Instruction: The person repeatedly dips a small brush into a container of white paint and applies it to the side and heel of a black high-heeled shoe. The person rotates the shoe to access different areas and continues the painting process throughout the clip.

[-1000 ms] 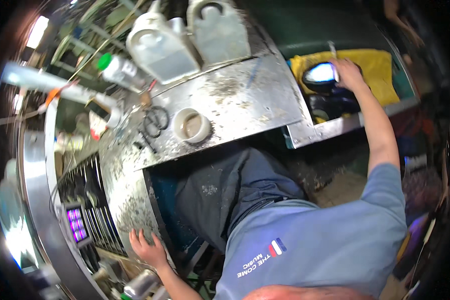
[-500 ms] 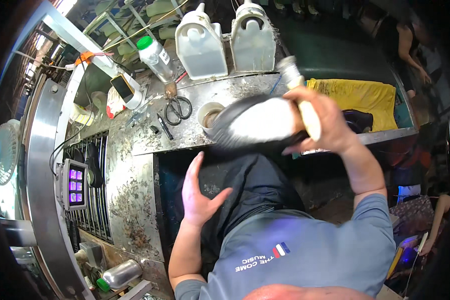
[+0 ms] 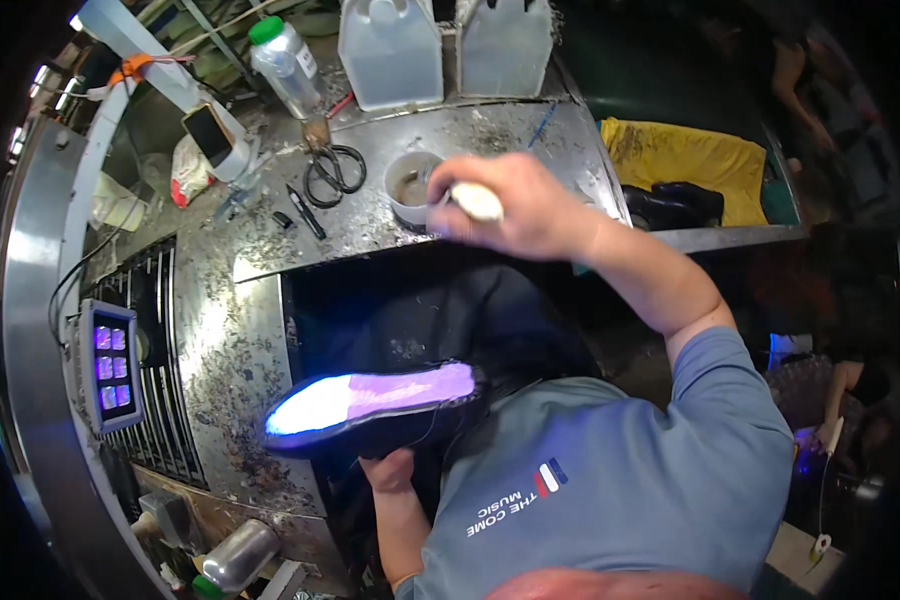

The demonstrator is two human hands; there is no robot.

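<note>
My left hand (image 3: 390,468) holds a black shoe (image 3: 370,410) sole-up from below, near my lap; its pale sole glows purple-white. My right hand (image 3: 515,205) is shut on a light-coloured brush handle (image 3: 475,200), held over a small white pot (image 3: 410,188) on the stained metal workbench (image 3: 270,240). The brush's tip is hidden at the pot.
Scissors (image 3: 332,170), a black pen (image 3: 306,212), a clear bottle with a green cap (image 3: 282,60) and two translucent jugs (image 3: 390,50) stand at the bench's back. A yellow cloth with black shoes (image 3: 675,200) lies right. A panel of lit purple buttons (image 3: 108,368) sits left. Another person (image 3: 800,80) is at far right.
The shoe has passed from my right hand, raised over the bench, down to my left hand near my lap. My right hand now grips a brush at the pot.
</note>
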